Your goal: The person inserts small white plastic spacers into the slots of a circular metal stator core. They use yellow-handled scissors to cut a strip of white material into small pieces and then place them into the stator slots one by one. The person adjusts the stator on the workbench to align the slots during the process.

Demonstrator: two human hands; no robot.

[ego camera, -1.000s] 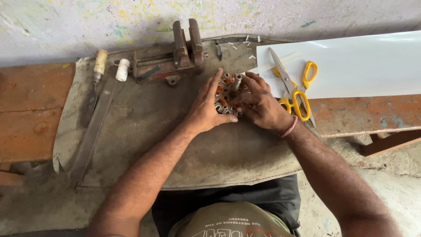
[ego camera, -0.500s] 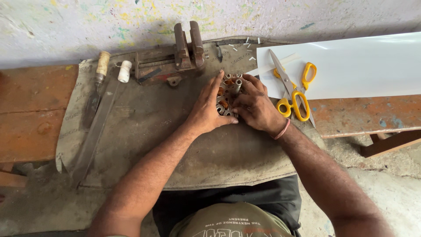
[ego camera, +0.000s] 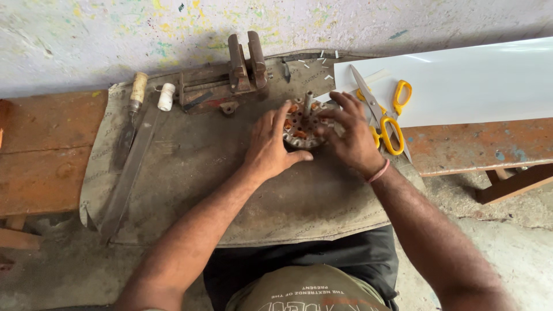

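A round metal motor core (ego camera: 303, 125) with copper windings and a short upright shaft lies on a worn grey mat (ego camera: 219, 184). My left hand (ego camera: 269, 144) cups its left side, thumb under the near edge, fingers spread along the rim. On the right, my right hand (ego camera: 350, 135) presses against the core with fingertips on its top edge. A pink band circles the right wrist. Both hands together hold the core flat on the mat.
A rusty bench vise (ego camera: 227, 80) stands behind the core. Yellow-handled scissors (ego camera: 387, 115) lie on a white sheet (ego camera: 472, 80) at right. A wooden-handled file (ego camera: 131, 118), a long flat metal bar (ego camera: 128, 178) and a white spool (ego camera: 166, 97) lie at left. Orange wooden bench (ego camera: 40, 155) beneath.
My right hand has slid off the top of the core to its right side, so more of the windings and the shaft now show. The left hand stays put.
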